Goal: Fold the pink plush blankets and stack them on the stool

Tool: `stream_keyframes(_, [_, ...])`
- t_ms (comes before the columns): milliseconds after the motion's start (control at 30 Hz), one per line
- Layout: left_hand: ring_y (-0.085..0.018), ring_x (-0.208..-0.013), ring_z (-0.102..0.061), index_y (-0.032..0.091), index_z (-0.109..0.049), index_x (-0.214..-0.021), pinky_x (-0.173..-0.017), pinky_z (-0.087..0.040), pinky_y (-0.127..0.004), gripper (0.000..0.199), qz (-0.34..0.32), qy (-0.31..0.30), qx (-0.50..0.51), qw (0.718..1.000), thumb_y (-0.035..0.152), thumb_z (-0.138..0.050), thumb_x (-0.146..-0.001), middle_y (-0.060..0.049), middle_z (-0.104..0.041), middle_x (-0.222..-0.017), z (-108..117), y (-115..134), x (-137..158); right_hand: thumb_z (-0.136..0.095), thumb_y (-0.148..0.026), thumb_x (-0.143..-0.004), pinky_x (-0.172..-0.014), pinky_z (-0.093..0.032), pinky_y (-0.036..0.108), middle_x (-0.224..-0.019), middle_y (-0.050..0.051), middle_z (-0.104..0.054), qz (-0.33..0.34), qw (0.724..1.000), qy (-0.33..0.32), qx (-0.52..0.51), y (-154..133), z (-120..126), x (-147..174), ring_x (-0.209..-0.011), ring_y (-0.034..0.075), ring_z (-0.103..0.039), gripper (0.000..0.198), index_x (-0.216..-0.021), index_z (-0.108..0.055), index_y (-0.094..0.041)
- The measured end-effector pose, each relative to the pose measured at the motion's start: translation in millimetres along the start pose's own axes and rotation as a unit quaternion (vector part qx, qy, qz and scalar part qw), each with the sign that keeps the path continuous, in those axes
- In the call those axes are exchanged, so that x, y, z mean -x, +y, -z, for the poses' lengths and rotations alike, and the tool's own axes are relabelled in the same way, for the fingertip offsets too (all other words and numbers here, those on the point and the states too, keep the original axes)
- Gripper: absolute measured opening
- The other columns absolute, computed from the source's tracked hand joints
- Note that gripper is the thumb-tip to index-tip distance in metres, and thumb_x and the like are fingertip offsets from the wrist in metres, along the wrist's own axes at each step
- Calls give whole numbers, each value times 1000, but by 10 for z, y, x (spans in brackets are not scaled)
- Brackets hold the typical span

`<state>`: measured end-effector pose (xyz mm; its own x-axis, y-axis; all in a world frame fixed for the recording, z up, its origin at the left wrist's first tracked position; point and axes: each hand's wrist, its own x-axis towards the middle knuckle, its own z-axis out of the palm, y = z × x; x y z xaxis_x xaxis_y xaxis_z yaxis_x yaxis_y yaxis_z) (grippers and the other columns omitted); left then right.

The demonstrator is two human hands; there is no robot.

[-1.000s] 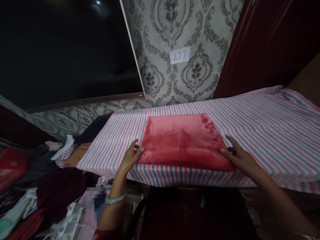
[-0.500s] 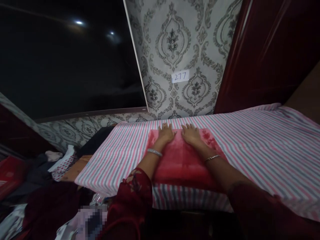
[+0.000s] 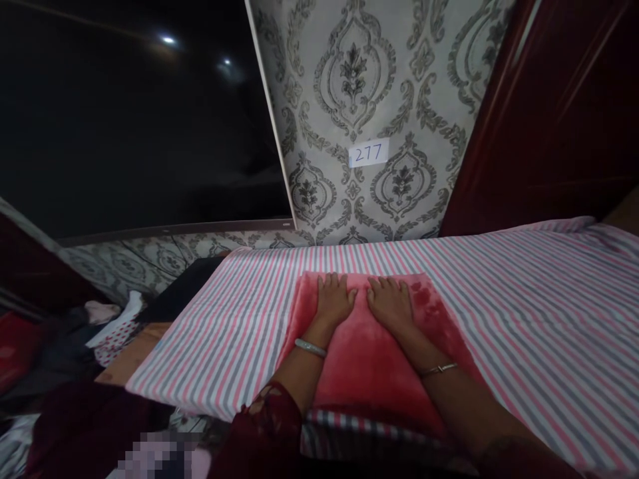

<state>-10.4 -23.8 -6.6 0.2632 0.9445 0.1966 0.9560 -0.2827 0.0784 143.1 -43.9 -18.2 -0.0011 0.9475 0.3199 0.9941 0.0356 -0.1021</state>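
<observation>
A red cloth (image 3: 367, 372), plush-looking and darker toward its near end, lies flat over a striped sheet (image 3: 214, 319) of pink, grey and white. My left hand (image 3: 335, 299) rests palm down on the far left part of the red cloth, fingers spread. On its far right part lies my right hand (image 3: 390, 303), also flat with fingers apart. A small gap separates the two thumbs. Dark red blotches show on the cloth to the right of my right hand. The near edge of the cloth reaches the front edge of the sheet.
Behind the sheet rises a patterned wall (image 3: 344, 179) with a paper label (image 3: 368, 153) reading 277. A large dark screen (image 3: 150, 126) hangs at the left. A dark red glossy panel (image 3: 554, 126) stands at the right. Piled clothes (image 3: 84, 426) lie at lower left.
The view has shifted, and the cloth and sheet appear larger and lower in the picture. Both hands remain flat near the cloth's far edge.
</observation>
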Motion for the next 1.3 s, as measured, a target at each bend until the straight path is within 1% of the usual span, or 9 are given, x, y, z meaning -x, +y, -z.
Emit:
stream_keyframes(300, [-32,-144,-42,17,-49,-149,-125,-21,-54,55,2,6,13,1000,46,-36,-104,-16,-52,-152,136,23,66,-34,-27,-102,-108,-29,50,-135,17,-65,4,1000,10,0,-17,25,26,-123,30,-54,46,-137,-61,-15])
stream_keyframes(433, [-31,-145,-41,18,-48,-150,-124,-21,-53,57,-3,-2,3,1000,49,-35,-104,-15,-52,-153,135,11,46,-34,-28,-104,-107,-31,48,-138,17,-63,5,1000,-15,1,-8,101,10,-126,30,-54,45,-139,-60,-17])
stream_keyframes(533, [-33,-142,-44,18,-52,-147,-123,-19,-58,59,-8,-21,-9,1000,54,-35,-103,-17,-56,-148,220,-63,14,-36,-34,-105,-108,-31,50,-138,17,-63,3,1000,-31,3,113,201,-2,-128,30,-54,46,-141,-58,-17])
stream_keyframes(667, [-37,-139,-45,18,-59,-140,-120,-16,-66,60,47,-41,-21,998,57,-35,-102,-19,-60,-144,364,-301,-34,-34,-40,-105,-109,-29,57,-135,17,-65,-36,999,-39,0,349,286,12,-129,33,-52,47,-134,-63,-15])
stream_keyframes(733, [-38,-138,-46,21,-59,-140,-116,-26,-65,58,95,-48,4,994,57,-34,-102,-17,-58,-146,384,-431,-45,-32,-40,-106,-107,-31,58,-137,16,-64,-60,998,-33,-10,422,273,31,-130,33,-50,48,-133,-63,-16])
stream_keyframes(800, [-38,-135,-49,22,-56,-144,-108,-38,-62,59,127,-54,32,990,56,-31,-102,-16,-55,-149,360,-526,-39,-31,-41,-106,-105,-33,59,-137,16,-63,-72,997,-15,-16,450,233,50,-130,34,-48,49,-134,-62,-16])
stream_keyframes(867, [-38,-131,-52,23,-54,-146,-102,-45,-57,59,135,-47,45,989,54,-29,-103,-15,-55,-149,311,-573,-20,-30,-42,-105,-104,-33,58,-136,16,-64,-71,997,3,-18,456,188,65,-129,33,-48,49,-133,-62,-17])
stream_keyframes(1100, [-38,-121,-56,18,-59,-141,-100,-47,-53,53,113,11,41,993,45,-33,-104,-15,-59,-143,181,-585,9,-28,-42,-105,-108,-33,58,-139,13,-63,-66,997,-1,-50,523,125,89,-134,33,-44,49,-135,-61,-20])
stream_keyframes(1300, [-37,-121,-56,20,-59,-141,-98,-47,-51,50,116,23,39,992,45,-36,-104,-15,-58,-143,152,-585,13,-26,-43,-105,-109,-33,59,-143,13,-61,-68,996,3,-65,565,93,98,-136,34,-43,52,-137,-60,-21])
